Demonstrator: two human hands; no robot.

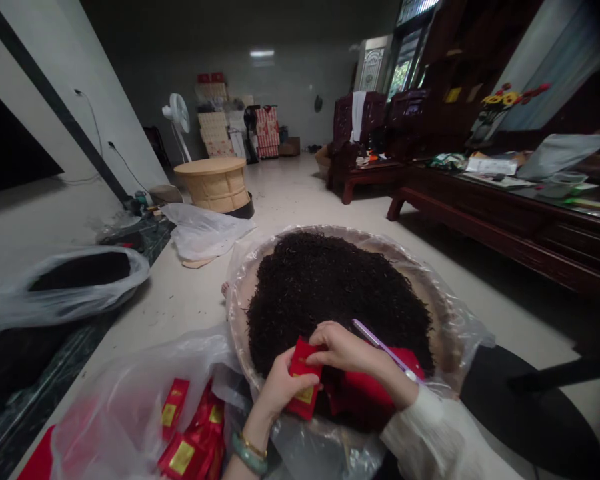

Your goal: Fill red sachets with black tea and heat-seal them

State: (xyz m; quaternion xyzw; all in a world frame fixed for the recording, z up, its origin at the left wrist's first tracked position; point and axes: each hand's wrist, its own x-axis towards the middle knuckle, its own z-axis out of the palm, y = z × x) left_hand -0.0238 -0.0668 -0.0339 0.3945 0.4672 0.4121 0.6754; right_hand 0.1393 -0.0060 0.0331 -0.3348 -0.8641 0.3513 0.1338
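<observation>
Both of my hands meet on a small red packet with a gold label, above the near side of a round basket lined with clear plastic. My left hand grips the packet from its left side, thumb across the front. The fingers of my right hand pinch its upper right edge. Dark, dry, leaf-like strands, resembling tea, are heaped in the basket. Beneath my right forearm lies red material, partly hidden. A slim purple-and-white stick-like tool rests behind that forearm.
A clear plastic bag at lower left holds several red packets with gold labels. Farther left, another bag contains dark material. A round wooden stand, a white fan and a dark wooden table stand beyond.
</observation>
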